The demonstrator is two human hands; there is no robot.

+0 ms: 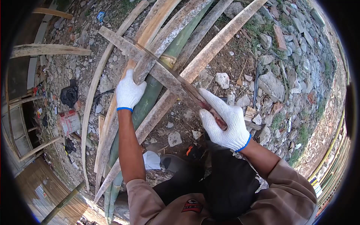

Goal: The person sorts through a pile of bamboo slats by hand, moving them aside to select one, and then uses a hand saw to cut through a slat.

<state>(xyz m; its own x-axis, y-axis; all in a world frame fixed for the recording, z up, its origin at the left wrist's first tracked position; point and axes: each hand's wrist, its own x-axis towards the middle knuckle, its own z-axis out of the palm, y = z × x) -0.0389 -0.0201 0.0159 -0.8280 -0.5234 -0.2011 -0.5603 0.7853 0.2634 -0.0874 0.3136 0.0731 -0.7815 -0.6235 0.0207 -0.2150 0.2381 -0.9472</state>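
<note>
My right hand (225, 122), in a white knit glove with a blue cuff, is closed around the reddish handle of a handsaw (187, 87). Its thin dark blade runs up and left, seen nearly edge-on, across a weathered wooden plank (176, 32). My left hand (130, 92), gloved the same way, grips this plank close to its near end, left of the blade. A brownish crosswise board (116, 38) lies alongside the blade. Beneath my left hand and the plank passes a green bamboo pole (149, 97). How deep the blade sits in the plank cannot be made out.
Another long board (225, 35) slants under the saw, and a curved strip of wood (93, 90) lies at left. Stones and rubble (272, 86) cover the ground at right. A white-and-red box (69, 122) and a black plastic bag (69, 95) lie at left.
</note>
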